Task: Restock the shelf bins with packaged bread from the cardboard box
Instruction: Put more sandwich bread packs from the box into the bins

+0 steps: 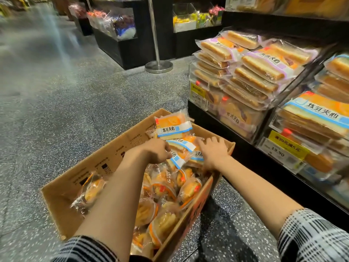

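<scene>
While both hands (158, 151) (214, 151) reach into the cardboard box (62, 193), left fingers curled on a bread pack (178, 157), right fingers spread

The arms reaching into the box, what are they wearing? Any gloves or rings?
Both arms wear checked sleeves in dark and white, pushed up so the forearms are bare. The left sleeve and the right sleeve share the same pattern. The left hand and the right hand wear no gloves; no rings or watch show.

Both hands reach into the cardboard box (120, 152) on the floor. The left hand (157, 151) grips a blue-banded bread packet (182, 148); the right hand (214, 151) rests spread on another packet (197, 156).
</scene>
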`<state>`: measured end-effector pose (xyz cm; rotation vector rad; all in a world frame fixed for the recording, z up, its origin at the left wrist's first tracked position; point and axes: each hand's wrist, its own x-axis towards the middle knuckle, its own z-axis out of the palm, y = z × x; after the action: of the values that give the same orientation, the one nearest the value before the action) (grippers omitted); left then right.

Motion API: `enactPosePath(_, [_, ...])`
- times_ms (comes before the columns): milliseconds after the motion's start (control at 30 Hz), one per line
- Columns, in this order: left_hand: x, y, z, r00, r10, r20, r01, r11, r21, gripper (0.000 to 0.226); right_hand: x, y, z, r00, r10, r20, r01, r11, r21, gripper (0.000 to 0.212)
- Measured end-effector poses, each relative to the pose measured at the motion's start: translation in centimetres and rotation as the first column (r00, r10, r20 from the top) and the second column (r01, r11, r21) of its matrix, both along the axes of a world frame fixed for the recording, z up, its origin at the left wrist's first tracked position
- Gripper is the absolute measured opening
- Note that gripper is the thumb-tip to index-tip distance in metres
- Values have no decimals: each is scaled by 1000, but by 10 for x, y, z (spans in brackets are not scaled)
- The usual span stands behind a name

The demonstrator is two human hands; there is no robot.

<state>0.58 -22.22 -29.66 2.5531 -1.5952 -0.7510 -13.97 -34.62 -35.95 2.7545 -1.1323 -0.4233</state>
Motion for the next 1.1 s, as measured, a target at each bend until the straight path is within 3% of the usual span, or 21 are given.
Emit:
enactPosePath(67, [-1,-1,-1,1000,13,-9,-13,1000,-6,39,2,1,14,1000,5,-9,-5,1000,15,97])
enactPosePath(200, [0,-4,1,989,127,-80,-137,982,-134,42,-2,-1,68,985,-40,-166,64,987,146,77])
enactPosePath(300, [2,-4,1,950,235,-206,-279,935,-218,51,-13,-1,109,994,-97,-58,112,913,391,75])
enactPosePath(367, [0,-3,2,813,319,-487,-454,872,-186,57,-18,0,125,985,-107,136,22,855,518,81])
enactPosePath(433, [-4,-1,8,570,356,-741,-577,815,-52,55,-18,3,131,939,-75,334,-123,836,534,84])
enactPosePath(533, [-1,-1,18,320,328,-889,-664,747,37,44,-11,15,128,858,-44,512,-293,777,557,86])
enactPosePath(600, [3,-1,21,240,316,-918,-749,662,31,28,-4,19,123,821,-58,568,-334,758,561,83])
enactPosePath(700, [12,-1,14,242,326,-914,-836,548,-26,20,8,9,103,685,-288,670,-258,764,592,45])
enactPosePath(767, [21,-1,4,348,370,-861,-870,470,-150,30,12,-2,83,639,-483,598,-90,726,682,32])
enactPosePath(833, [28,0,-6,450,462,-765,-867,432,-249,32,13,-8,60,667,-631,396,51,569,821,23])
enactPosePath(933, [27,3,-6,517,525,-676,-845,442,-302,32,20,-10,30,634,-753,173,120,318,940,19])
enactPosePath(1100, [22,3,5,602,586,-543,-798,464,-384,36,37,-1,11,363,-922,132,-57,119,991,19])
